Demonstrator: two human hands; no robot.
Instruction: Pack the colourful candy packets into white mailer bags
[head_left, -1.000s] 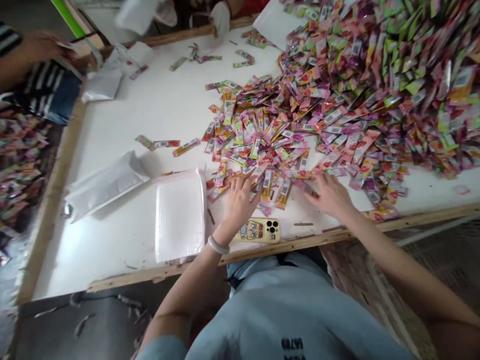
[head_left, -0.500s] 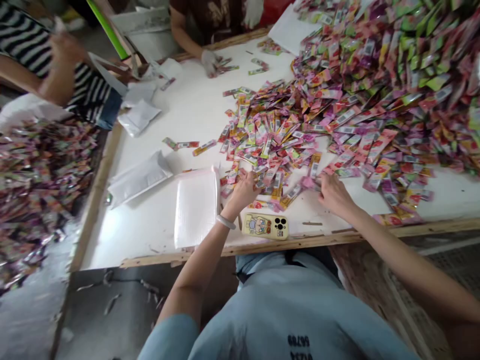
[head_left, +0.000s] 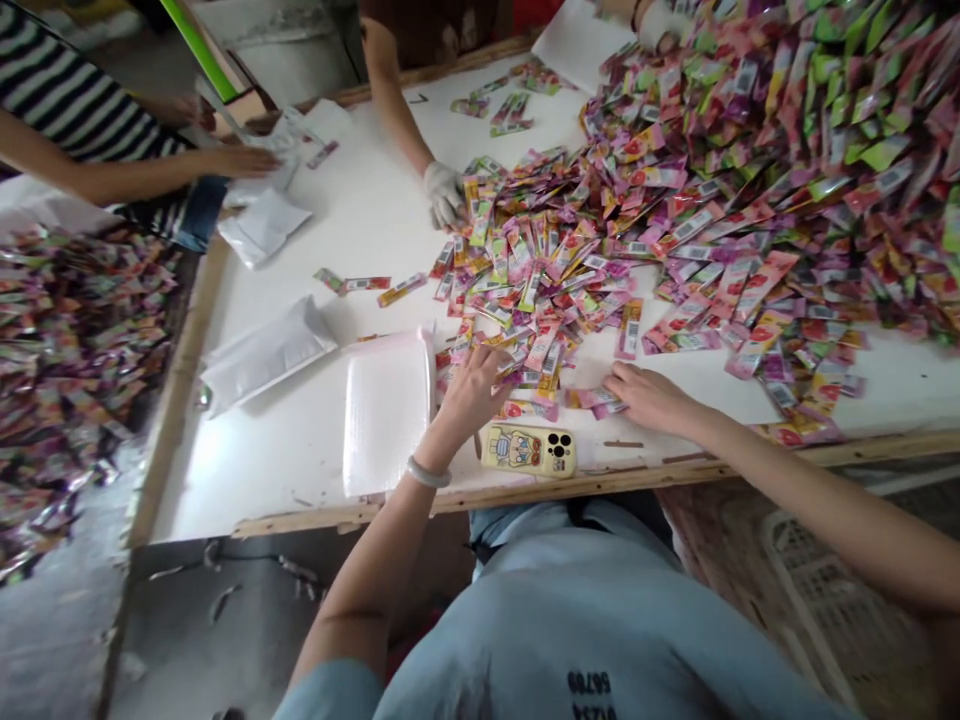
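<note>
Colourful stick packets lie in a loose heap before me, with pink, yellow, green and purple wrappers. My left hand, a pale band on its wrist, curls its fingers and thumb round several packets at the heap's near edge; its palm hides part of them. To the right, my right hand has bent fingers closed on a few packets low on the table. Between my hands and the table's front edge lies a phone in a yellow cartoon case.
A clear bubble-wrap pouch and a filled silver-white bag lie left. A larger packet mound rises right. Across the table is a co-worker's gloved hand; another's bare hand is at white bags. Wooden edging borders the table.
My right hand has moved left and slightly down, bringing packets nearer my left hand. My left hand has shifted slightly left. The co-worker's gloved hand has reached to the heap.
</note>
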